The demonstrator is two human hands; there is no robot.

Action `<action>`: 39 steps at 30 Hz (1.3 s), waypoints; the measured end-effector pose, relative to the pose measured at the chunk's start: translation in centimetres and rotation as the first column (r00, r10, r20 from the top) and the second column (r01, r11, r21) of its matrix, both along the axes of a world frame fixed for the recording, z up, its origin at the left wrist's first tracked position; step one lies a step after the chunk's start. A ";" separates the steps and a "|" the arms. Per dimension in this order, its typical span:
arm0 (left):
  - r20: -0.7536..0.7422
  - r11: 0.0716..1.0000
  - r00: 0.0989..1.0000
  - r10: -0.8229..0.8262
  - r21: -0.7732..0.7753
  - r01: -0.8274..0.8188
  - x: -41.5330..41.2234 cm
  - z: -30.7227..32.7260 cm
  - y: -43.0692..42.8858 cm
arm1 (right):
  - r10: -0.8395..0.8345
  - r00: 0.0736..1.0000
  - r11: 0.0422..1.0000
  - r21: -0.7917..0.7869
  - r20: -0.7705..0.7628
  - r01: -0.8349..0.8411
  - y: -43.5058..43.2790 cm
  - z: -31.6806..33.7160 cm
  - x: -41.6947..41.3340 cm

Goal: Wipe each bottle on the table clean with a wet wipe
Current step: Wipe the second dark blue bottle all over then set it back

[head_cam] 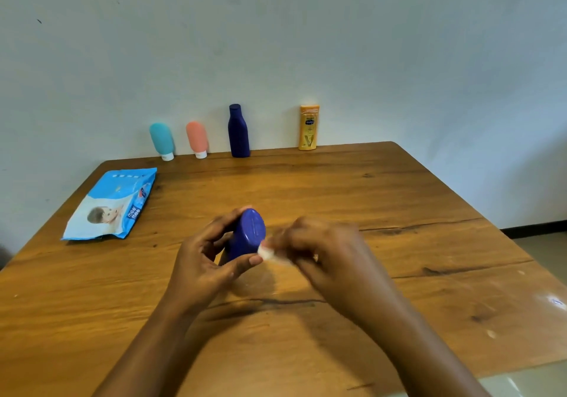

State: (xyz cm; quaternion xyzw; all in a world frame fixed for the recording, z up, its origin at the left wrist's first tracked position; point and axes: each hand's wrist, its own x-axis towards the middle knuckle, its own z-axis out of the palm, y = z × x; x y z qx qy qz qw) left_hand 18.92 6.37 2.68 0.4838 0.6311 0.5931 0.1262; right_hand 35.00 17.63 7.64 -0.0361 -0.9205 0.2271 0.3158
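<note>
Table [399,212] centre: left hand [208,255] grips blue bottle [247,234]; right hand [322,243] perhaps pinches wipe [266,254].

Domestic room, likely a home: wooden worktop [368,200] against plain pale wall [276,44]; tiled floor [549,252]; toiletry bottles [238,131] in a row; baby-wipes pack [112,205].

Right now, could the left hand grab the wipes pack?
Probably, but not yet: the left hand grips the blue bottle and must put it down first. The wipes pack lies on the table to that hand's side, with nothing between them.
</note>
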 end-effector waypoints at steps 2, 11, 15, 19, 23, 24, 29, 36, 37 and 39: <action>-0.007 1.000 1.000 -0.009 -0.021 0.009 0.0 0.0 0.0 | -0.082 0.994 0.995 -0.055 -0.073 0.078 0.6 0.8 -0.6; -0.066 1.000 0.998 0.020 0.015 -0.019 -0.3 0.1 -0.1 | -0.005 0.999 0.998 0.057 -0.043 0.007 -1.2 -1.0 -0.8; -0.063 1.000 0.998 0.015 0.004 -0.015 -0.2 0.1 0.1 | -0.063 0.987 0.995 -0.084 -0.147 0.051 0.7 0.6 -0.6; -0.063 1.000 0.998 0.012 0.020 -0.011 0.3 0.5 0.2 | -0.120 0.974 0.984 0.107 -0.195 0.142 -0.3 0.6 -2.9; -0.083 0.999 0.996 0.030 0.036 -0.027 0.4 0.6 0.0 | -0.022 0.979 0.993 0.110 -0.204 0.046 -1.3 -2.2 -1.9; -0.066 0.998 0.997 0.028 0.049 -0.025 0.5 0.5 0.0 | 0.004 0.980 1.000 -0.017 -0.198 -0.008 -1.2 -2.4 -1.3; 0.043 0.997 0.998 0.035 0.073 -0.038 0.6 0.6 0.0 | -0.022 0.967 0.733 -0.662 -0.253 -0.156 0.8 -0.4 -0.7; 0.020 0.998 1.000 0.003 0.056 -0.004 1.2 0.6 0.2 | 0.045 0.995 0.707 -0.701 -0.092 -0.097 0.1 1.8 -3.7; 0.019 0.998 1.000 0.005 0.055 -0.006 1.2 0.6 0.2 | -0.013 0.999 0.794 -0.608 -0.052 -0.021 0.0 1.7 -3.9; 0.033 0.999 0.999 0.012 0.052 -0.014 1.1 0.6 0.2 | -0.123 0.992 0.937 -0.331 -0.009 0.114 0.0 1.5 -3.9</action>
